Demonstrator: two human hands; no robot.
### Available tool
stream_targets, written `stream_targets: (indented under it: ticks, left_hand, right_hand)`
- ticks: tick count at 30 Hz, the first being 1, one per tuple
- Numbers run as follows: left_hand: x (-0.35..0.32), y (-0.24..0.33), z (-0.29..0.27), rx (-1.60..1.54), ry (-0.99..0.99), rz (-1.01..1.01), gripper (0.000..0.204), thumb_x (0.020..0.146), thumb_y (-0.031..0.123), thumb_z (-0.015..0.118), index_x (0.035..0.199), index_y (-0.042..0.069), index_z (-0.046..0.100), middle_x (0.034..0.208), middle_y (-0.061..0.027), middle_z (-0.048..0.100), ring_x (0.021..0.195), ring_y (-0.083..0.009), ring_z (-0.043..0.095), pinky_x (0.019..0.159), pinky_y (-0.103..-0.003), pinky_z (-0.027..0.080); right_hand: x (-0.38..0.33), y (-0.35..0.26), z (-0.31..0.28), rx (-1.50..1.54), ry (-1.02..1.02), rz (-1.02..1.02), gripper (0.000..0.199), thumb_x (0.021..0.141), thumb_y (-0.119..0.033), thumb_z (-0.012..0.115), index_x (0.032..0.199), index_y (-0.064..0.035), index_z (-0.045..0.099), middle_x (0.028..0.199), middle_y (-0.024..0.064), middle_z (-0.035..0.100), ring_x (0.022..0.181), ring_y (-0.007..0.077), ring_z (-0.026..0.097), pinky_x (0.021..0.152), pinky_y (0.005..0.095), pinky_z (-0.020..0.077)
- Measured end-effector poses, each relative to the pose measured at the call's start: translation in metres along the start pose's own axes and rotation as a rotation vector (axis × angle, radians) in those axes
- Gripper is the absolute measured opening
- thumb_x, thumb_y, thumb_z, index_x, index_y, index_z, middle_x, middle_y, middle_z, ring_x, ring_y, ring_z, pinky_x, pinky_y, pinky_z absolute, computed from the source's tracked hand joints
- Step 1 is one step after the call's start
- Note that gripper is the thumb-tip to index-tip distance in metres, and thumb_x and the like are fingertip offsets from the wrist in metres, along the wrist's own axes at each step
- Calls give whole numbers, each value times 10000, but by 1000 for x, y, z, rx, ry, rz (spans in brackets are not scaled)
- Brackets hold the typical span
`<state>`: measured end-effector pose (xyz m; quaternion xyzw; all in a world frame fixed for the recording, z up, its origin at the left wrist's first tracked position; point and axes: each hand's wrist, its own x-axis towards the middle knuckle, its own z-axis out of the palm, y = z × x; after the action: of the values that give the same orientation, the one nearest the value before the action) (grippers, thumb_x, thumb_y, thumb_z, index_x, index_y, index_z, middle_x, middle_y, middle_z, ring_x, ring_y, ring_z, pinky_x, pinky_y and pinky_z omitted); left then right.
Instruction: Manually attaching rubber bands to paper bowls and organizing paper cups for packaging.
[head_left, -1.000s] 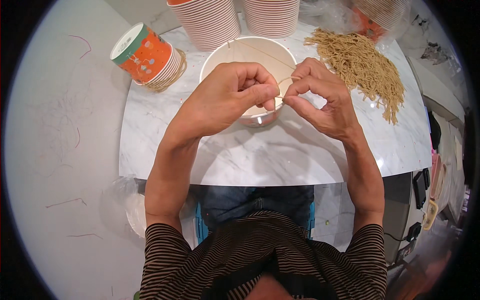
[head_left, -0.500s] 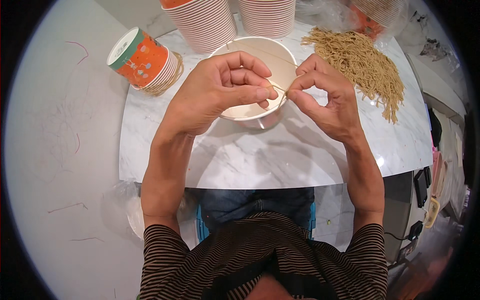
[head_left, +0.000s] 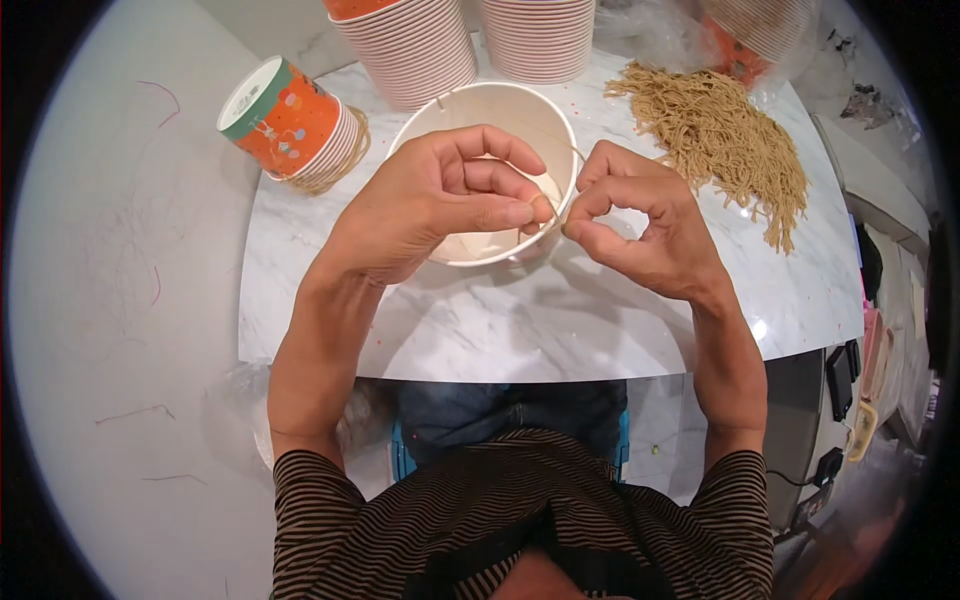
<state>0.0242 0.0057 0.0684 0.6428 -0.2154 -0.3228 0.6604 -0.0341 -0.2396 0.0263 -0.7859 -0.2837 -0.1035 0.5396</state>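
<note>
A white paper bucket [head_left: 520,112] stands on the table with its mouth toward me, behind and between my hands. A thin tan cord [head_left: 557,213] runs by its right rim, with a short piece showing at the far left rim. My left hand [head_left: 440,200] is over the bucket's mouth, its thumb and forefinger pinching the cord. Just outside the right rim, my right hand [head_left: 645,220] pinches the same cord between thumb and forefinger. The fingers partly hide how the cord is looped there.
Tan cut cords [head_left: 720,130] lie heaped at the right. Two stacks of paper buckets, left [head_left: 420,55] and right [head_left: 538,40], stand at the back. An orange-and-green bucket stack [head_left: 290,120] with cord around it leans at the left, near the wall. The marble-patterned table [head_left: 450,340] curves in front.
The bucket has shifted left and tipped a little more toward me. Both hands have moved slightly nearer to me, and the fingertips still pinch the cord.
</note>
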Motion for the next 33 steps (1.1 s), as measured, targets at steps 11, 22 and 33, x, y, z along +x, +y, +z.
stream_targets:
  ticks: [11,22,33]
  left_hand:
    - [-22,-3,42,362,244,179,681,815,-54,748,1450,-28,501,1163,-147,768,997,-133,691,941,-286,530]
    - [-26,-30,53,838,444,446,664,806,19,809,1408,98,541,1063,-54,788,897,-291,706,836,-382,533]
    - [-24,-29,53,876,425,550,418,809,-30,783,1206,46,674,875,-63,761,811,-242,724,781,-323,550]
  right_hand:
    - [2,-1,1,25,-31,126,94,861,-76,708,812,3,724,814,44,633,776,133,594,684,295,450]
    - [-1,3,9,128,-25,75,96,865,-74,709,802,-3,717,799,30,645,746,118,574,671,294,440]
    - [0,2,7,82,-56,36,104,874,-76,700,814,8,686,781,31,614,743,115,568,669,297,441]
